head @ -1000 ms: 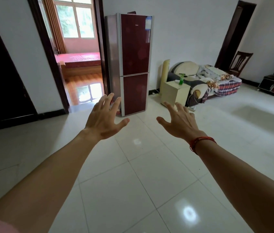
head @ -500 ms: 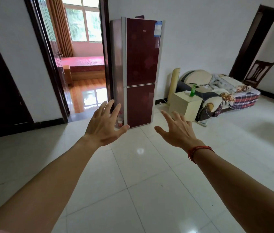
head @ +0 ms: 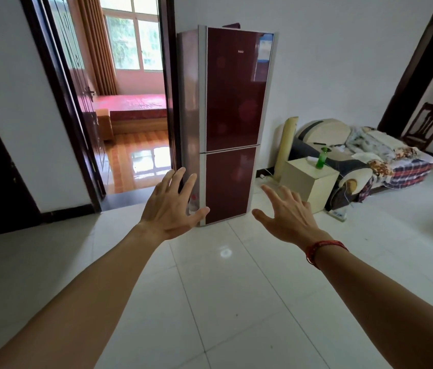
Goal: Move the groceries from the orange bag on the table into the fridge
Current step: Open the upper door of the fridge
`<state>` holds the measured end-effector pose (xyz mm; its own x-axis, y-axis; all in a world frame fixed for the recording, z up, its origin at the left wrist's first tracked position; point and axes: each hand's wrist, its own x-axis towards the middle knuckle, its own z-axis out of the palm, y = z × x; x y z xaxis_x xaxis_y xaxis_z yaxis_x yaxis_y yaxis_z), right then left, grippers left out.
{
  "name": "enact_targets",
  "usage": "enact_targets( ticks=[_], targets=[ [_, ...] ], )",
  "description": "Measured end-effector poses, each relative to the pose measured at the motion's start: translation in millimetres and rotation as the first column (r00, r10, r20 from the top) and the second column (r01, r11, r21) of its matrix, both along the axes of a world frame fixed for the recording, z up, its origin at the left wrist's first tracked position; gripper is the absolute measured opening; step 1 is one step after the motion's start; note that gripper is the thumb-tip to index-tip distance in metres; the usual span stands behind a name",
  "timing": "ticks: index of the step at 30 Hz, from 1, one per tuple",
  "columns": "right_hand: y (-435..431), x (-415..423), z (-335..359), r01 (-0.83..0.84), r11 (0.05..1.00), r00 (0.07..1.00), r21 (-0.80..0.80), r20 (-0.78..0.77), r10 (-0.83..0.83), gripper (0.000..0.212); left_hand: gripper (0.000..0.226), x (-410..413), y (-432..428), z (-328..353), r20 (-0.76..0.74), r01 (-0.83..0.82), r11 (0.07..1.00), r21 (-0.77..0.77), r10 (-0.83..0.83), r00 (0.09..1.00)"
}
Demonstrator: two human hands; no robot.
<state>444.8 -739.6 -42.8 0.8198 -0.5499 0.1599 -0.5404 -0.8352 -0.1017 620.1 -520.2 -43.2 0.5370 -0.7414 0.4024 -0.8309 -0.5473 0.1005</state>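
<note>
Straight ahead across the tiled floor (head: 236, 302) the fridge (head: 232, 123) is standing upright, doors shut — left hand (head: 168, 209) and right hand (head: 288, 218) both reaching out spread and empty, left one sitting nearer its door edge.

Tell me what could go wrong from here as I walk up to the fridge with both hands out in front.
Both the left hand and right hand are empty, and no orange bag is in view, so you may reach the fridge with nothing to load. Both its doors are shut. The glossy floor might be slippery, and a cable and power strip lie to the right of the fridge.
</note>
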Motion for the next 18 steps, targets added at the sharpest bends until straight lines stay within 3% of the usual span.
enact_targets(
  ticks=[18],
  targets=[
    [-171.5,249.6,-13.1,-0.005,0.999,0.999,0.048,0.033,0.003,0.077,0.098,245.5,-175.5,-14.0,-0.007,0.011,0.999,0.033,-0.011,1.000]
  ],
)
